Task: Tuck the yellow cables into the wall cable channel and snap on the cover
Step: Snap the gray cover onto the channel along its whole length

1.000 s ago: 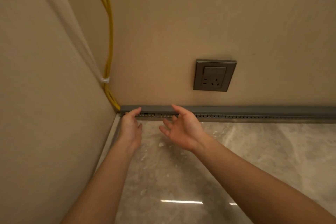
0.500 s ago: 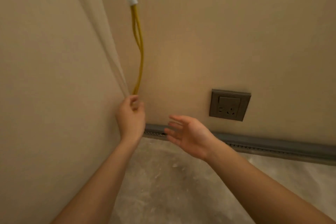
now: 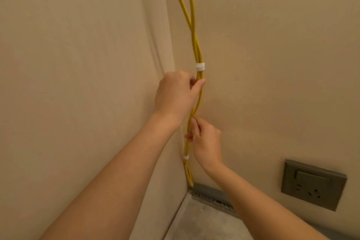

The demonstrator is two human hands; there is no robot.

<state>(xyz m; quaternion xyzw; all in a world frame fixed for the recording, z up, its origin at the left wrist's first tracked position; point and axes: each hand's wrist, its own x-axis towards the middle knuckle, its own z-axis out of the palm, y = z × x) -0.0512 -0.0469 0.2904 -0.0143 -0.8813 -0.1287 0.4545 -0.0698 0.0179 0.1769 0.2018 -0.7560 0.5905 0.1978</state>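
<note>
Rising from the channel (image 3: 212,195), the left hand (image 3: 175,95) now grips the yellow cables (image 3: 194,45), the right hand (image 3: 206,140) pinching them lower down; tucking looks ready to start.

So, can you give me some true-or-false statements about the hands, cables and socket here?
1. The left hand and right hand both hold the cables. True.
2. The left hand grips lower than the right hand. False: it grips higher, just under the upper tie.
3. Two white ties wrap the cables. True: there is also a lower tie.
4. A plug sits in the socket. False: nothing is plugged in.
5. The cables lie along the channel. False: they hang upright above its end.
</note>
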